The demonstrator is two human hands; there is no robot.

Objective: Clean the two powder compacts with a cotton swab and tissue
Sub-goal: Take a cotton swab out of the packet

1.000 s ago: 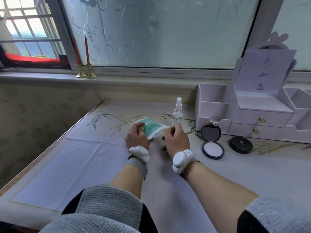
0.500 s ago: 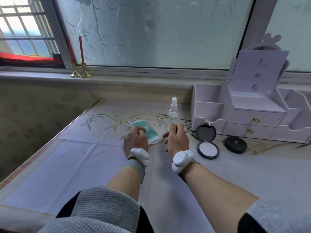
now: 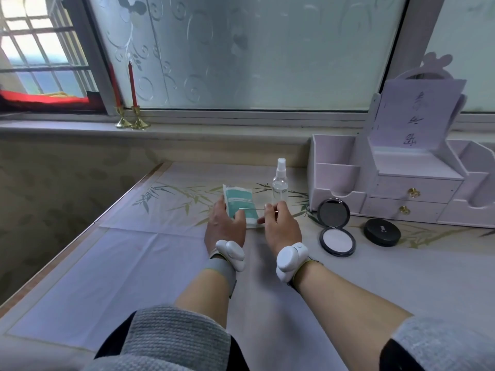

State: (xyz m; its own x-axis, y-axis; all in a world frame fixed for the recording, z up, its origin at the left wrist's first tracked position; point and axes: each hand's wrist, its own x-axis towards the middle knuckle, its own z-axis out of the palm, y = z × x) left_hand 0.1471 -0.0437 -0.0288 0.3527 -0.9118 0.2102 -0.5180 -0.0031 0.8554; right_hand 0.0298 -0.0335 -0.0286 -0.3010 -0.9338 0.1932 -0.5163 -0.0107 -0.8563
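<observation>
- Pale cloth-covered surface [image 3: 160, 263]: carries everything listed.
- Open round black powder compact [image 3: 337, 226], mirror lid raised: right of the hands.
- Closed round black powder compact [image 3: 382, 232]: further right.
- Teal-and-white tissue packet [image 3: 239, 203]: left hand [image 3: 224, 226], grip pressed on its near end.
- Thin white cotton swab [image 3: 250, 209]: right hand [image 3: 281, 225], grip pinching the stem; advise a light hold, tip led into the open compact's rim.

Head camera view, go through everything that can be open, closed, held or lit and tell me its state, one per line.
Open compact: lid up, powder exposed.
Black compact: closed, flat.
Cotton swab: pinched in right hand.
Swab packet: held by left hand.
Spray bottle: upright, capped.
Organizer drawers: shut.
Candles: unlit.
</observation>
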